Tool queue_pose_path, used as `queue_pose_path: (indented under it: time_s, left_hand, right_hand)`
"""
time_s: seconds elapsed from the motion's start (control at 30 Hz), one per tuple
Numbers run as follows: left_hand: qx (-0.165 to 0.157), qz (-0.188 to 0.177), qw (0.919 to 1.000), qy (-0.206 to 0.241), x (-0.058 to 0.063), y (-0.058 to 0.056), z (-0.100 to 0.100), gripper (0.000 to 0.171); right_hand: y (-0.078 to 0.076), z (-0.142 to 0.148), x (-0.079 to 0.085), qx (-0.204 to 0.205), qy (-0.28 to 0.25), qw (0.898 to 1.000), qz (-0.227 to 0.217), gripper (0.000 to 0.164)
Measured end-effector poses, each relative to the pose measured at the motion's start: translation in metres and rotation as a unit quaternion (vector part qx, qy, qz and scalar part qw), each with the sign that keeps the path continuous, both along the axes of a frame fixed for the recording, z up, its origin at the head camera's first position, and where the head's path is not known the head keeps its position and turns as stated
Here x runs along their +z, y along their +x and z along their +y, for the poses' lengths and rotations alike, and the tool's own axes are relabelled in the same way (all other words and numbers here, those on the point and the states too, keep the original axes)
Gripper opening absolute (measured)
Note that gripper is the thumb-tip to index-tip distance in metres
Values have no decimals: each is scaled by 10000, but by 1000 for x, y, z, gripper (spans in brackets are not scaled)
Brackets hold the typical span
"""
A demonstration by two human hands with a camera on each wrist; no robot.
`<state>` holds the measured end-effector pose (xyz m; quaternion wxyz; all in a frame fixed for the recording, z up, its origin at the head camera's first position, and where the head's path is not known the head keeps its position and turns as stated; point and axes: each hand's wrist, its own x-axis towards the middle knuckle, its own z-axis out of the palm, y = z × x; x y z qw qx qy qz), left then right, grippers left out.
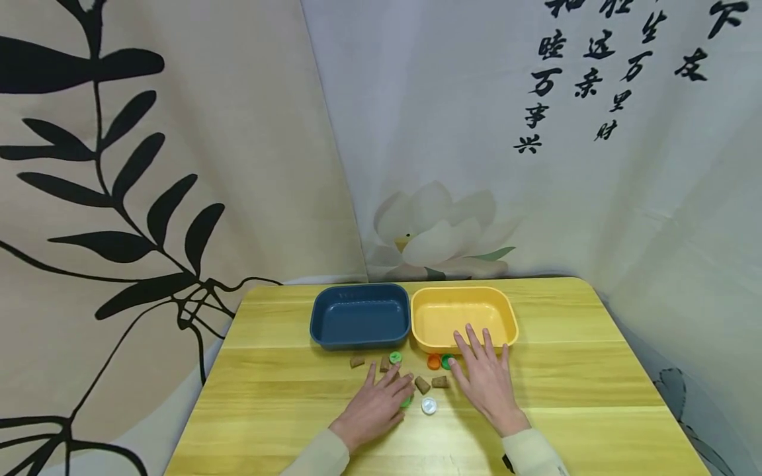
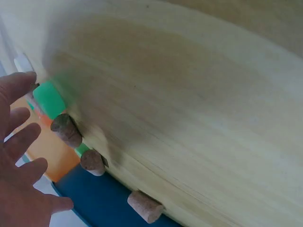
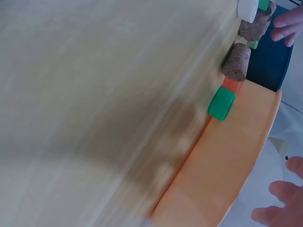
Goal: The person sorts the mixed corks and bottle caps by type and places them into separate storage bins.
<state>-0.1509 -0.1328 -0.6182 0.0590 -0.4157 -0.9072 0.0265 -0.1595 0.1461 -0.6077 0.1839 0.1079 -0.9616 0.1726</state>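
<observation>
My left hand is over the table's middle, fingers spread and holding nothing. A green cap shows partly hidden beside its fingers. My right hand has its fingers apart over the near rim of the yellow tray; nothing is in it. Close to its thumb are a dark green cap and an orange cap. Between the hands lie a white cap and two corks, one a tapered cork. Another cork sits by a light green cap, and one cork lies apart.
A dark blue tray stands left of the yellow one, side by side near the back of the wooden table. Behind the table hangs a printed cloth with leaves, a flower and black writing.
</observation>
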Motion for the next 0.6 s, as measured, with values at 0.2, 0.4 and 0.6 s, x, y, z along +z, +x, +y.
queue_pose_path:
  time_s: [0.2, 0.4, 0.6]
  left_hand:
    - [-269, 368, 9987, -239, -4, -3, 5, 38]
    - [-359, 521, 9976, -293, -6, -4, 5, 36]
    - [-446, 755, 9961, 131, -8, -1, 4, 30]
  right_hand:
    - [2, 1, -3, -49, 56, 10000, 40, 59]
    - [3, 2, -4, -75, 29, 10000, -6, 59]
    - [4, 3, -5, -83, 40, 9999, 86, 58]
